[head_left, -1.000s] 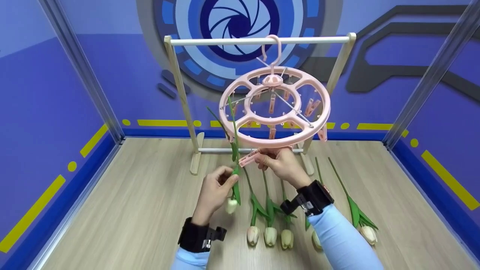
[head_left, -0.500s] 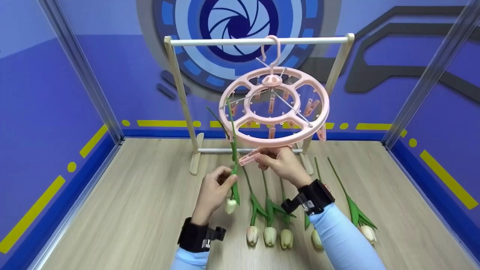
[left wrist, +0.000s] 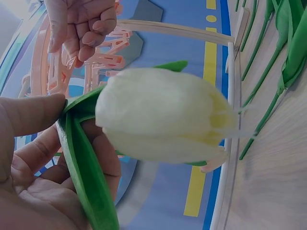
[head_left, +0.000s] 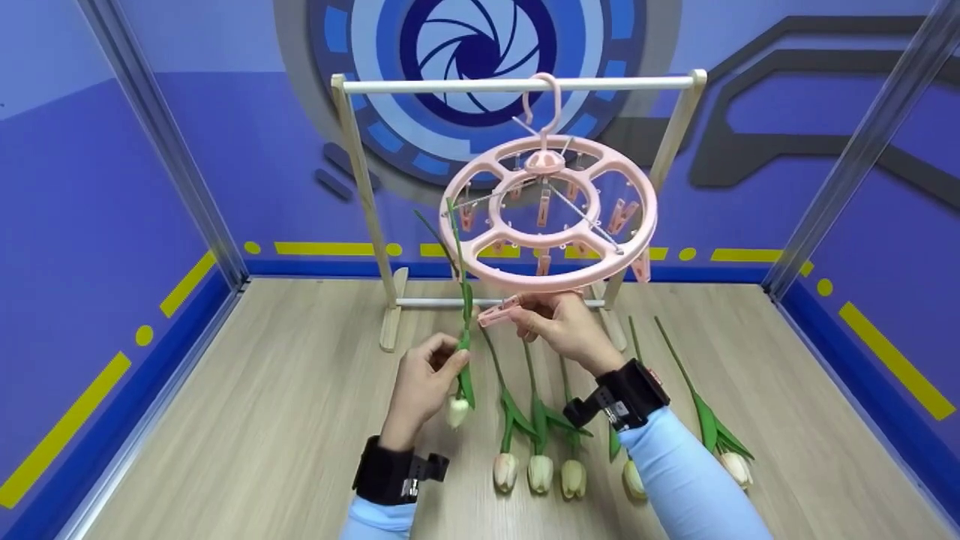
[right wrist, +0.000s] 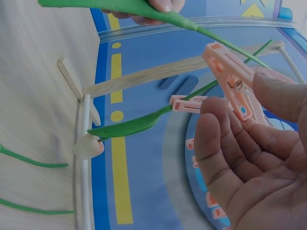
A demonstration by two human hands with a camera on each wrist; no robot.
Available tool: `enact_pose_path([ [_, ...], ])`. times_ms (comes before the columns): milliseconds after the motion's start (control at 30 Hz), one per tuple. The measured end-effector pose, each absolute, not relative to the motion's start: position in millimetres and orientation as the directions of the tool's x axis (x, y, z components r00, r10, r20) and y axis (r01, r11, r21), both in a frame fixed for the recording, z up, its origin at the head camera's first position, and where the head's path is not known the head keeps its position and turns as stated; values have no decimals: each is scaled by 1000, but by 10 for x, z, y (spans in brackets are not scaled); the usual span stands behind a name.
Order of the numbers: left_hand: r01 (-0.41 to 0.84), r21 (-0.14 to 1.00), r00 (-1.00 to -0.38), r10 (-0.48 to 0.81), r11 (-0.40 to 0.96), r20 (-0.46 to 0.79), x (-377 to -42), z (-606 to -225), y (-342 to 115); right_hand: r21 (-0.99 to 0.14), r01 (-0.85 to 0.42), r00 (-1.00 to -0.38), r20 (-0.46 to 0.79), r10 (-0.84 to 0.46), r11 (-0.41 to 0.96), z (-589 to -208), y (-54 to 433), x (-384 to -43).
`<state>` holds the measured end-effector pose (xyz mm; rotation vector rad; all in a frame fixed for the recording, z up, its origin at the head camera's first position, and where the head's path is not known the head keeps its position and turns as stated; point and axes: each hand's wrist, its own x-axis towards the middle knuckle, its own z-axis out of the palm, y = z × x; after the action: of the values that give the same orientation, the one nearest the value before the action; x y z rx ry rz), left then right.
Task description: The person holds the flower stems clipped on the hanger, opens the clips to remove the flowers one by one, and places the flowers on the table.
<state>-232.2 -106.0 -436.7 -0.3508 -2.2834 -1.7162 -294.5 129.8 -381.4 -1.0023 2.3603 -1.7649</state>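
Note:
My left hand (head_left: 424, 382) pinches a white tulip (head_left: 458, 412) by its green leaf and stem, bloom downward and stem pointing up. In the left wrist view its bloom (left wrist: 163, 115) fills the middle. Just right of the stem, my right hand (head_left: 562, 326) grips a pink clothespin (head_left: 498, 311) under the front rim of a round pink clip hanger (head_left: 555, 283). The clothespin (right wrist: 230, 81) sits between thumb and fingers, apart from the held stem. Another tulip (right wrist: 129, 125) hangs bloom down from a different clothespin (right wrist: 187, 104) in the right wrist view.
The hanger hooks over the white bar (head_left: 450, 86) of a wooden rack. Several pink clothespins (head_left: 622, 216) dangle from it. On the wooden table (head_left: 262, 420) lie several tulips (head_left: 540, 472), stems toward the rack, some partly behind my right forearm. Blue panels stand around.
My left hand and its tulip have shifted slightly left, so the stem stands a little farther from the clothespin. My right hand stays in place, still gripping the clothespin.

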Motion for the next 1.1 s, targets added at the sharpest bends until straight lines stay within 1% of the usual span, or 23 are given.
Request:
enact_pose_path([
  [133,341,899,-937,14,274,350,-2329,-4373,-1059,-866,-478,-789,352,-504,145,-3817,1297,-2951],
  [300,333,906,-938,-10,262,347,-2327,-4378,-1072,-883,-427,-838,307,-451,192,-3821,1281,-2947],
  [433,348,904,-930,-25,249,366,-2322,-4377,-1080,-890,-411,-851,299,-431,195,-3819,1269,-2958],
  [633,323,919,-934,-81,228,348,-2322,-4356,-1084,-891,-393,-869,279,-408,228,-3848,1270,-2980],
  [833,311,928,-935,-106,206,337,-2326,-4340,-1106,-881,-400,-870,279,-407,251,-3877,1304,-2986],
  [1100,271,936,-949,-100,225,299,-2331,-4354,-1169,-882,-393,-873,270,-406,260,-3927,1338,-2960],
])
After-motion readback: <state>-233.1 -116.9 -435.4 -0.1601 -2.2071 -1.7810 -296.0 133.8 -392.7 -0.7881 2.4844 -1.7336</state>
